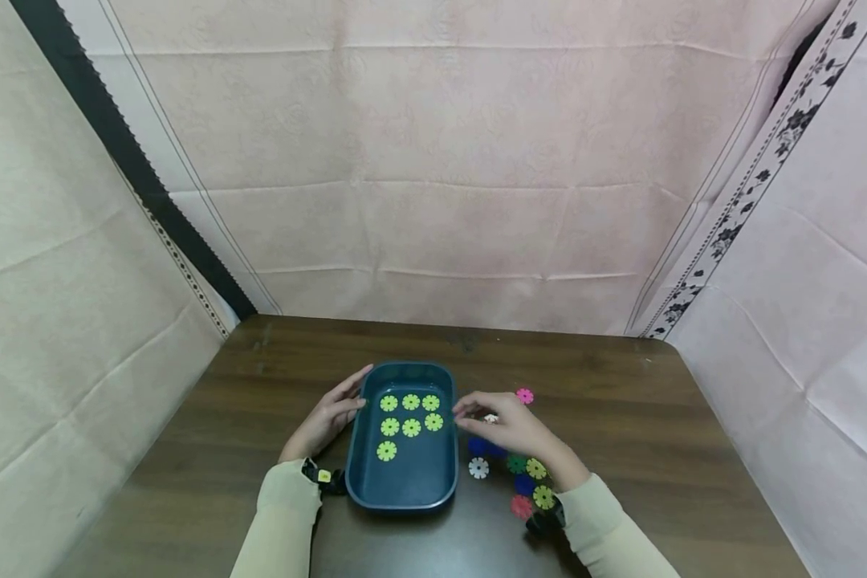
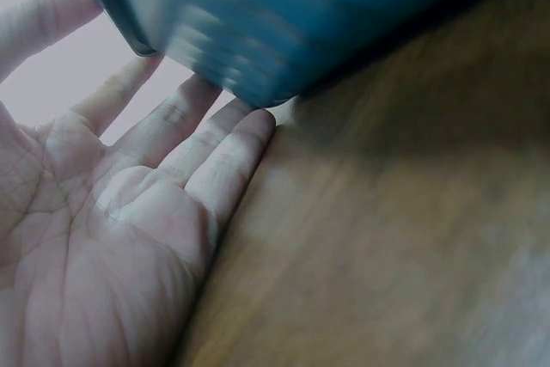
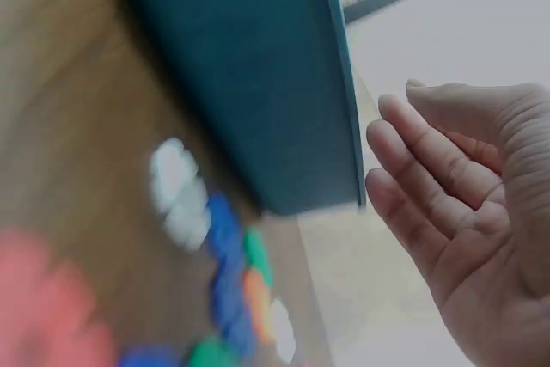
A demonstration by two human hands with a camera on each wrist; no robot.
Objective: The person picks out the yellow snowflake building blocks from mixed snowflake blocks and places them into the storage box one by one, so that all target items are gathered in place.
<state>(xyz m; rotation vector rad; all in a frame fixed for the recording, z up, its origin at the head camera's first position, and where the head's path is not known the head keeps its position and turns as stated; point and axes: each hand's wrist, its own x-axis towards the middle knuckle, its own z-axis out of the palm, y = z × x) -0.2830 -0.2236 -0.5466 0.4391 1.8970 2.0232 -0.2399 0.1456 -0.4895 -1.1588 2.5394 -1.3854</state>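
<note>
We see the left hand (image 1: 332, 413) at the left of the blue tray (image 1: 405, 486), its fingers nearly straight against the outer wall. The right hand (image 1: 498, 421), well apart from it, is loosely bent just beside the opposite rim, with nothing visible in its grasp; we cannot tell whether it touches. Seven yellow discs (image 1: 411, 428) lie inside the tray, on a brown wooden table (image 1: 209, 449) before pale cloth hangings (image 1: 441, 120). The right hand partly hides some loose pieces (image 1: 478, 468); the right-wrist view blurs them, cutting off a red piece (image 3: 39, 315).
</note>
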